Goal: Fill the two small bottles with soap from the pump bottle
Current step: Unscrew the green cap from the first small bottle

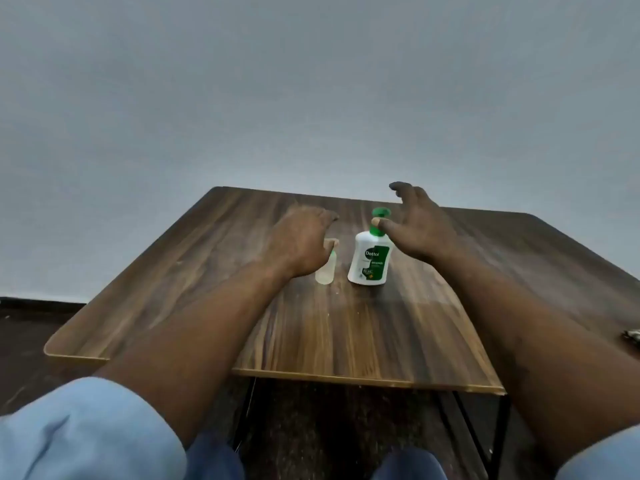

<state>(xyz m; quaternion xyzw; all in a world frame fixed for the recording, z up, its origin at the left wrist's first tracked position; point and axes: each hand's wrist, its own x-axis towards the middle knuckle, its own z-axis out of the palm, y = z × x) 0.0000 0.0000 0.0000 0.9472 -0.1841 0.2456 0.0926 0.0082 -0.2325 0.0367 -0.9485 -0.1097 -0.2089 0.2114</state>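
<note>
Left hand (300,241): hovers low over the table, knuckles up, fingers curled inward; thumb tip right at the top of the small bottle; blurred, so cannot tell whether it truly grips or only touches.
Small bottle (325,270): clear, standing on the table just left of the pump bottle, upper part half hidden behind the left hand; a greenish tint near the neck.
Right hand (423,231): spread wide, fingers straight and arched above and behind the pump head, holding nothing; thumb tip against the green pump neck.
Pump bottle (370,263): white body, green and white label, green pump on top; upright near the middle of the table, base flat on the wood, close to the small bottle but apart from it.
Table (207,271): dark wood grain with a lighter edge, dark legs below the near side.
Sleeves (90,431): light blue, pushed back, forearms bare.
Wall (311,98): plain grey, behind the table.
Right edge: a small dark object (632,336), too cropped to name.
</note>
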